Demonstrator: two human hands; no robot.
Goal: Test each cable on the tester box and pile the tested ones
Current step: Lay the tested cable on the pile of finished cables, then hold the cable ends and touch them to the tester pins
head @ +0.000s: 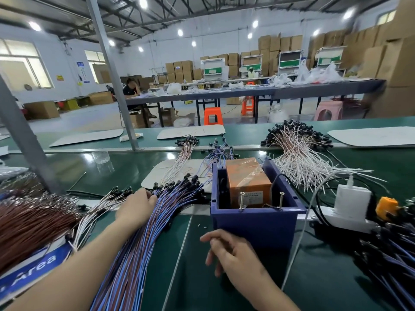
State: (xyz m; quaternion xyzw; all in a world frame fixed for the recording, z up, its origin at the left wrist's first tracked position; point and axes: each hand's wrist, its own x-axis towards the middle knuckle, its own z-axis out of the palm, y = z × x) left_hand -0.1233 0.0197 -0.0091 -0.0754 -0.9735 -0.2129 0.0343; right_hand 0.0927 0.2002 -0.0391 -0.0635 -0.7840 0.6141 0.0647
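The step in hand looks like the pick-up, fetching the next cable to test. The left hand lies on the blue bundle at 9 o'clock of the box, with its fingers reaching in among the black plug ends. The fingertips are buried there, so I cannot tell whether they pinch 1 cable or only touch the bundle. The right hand hovers at 6 o'clock of the box, just before its near wall, fingers loosely curled and holding nothing.

The box stands on the green belt, open on top, with an orange block inside and 2 upright pins at its near rim. No cable touches the pins, so no test is under way.

The bundle fans from 7 o'clock of the view up to the box's left wall. A dark pile of like-coloured cables lies at 4 o'clock of the box and is probably the tested heap. A white pile lies at 1 o'clock.

The next move likely calls for teasing 1 cable free of the dense bundle without dragging its neighbours. Its ends then go to the 2 pins, probably with the right hand helping.
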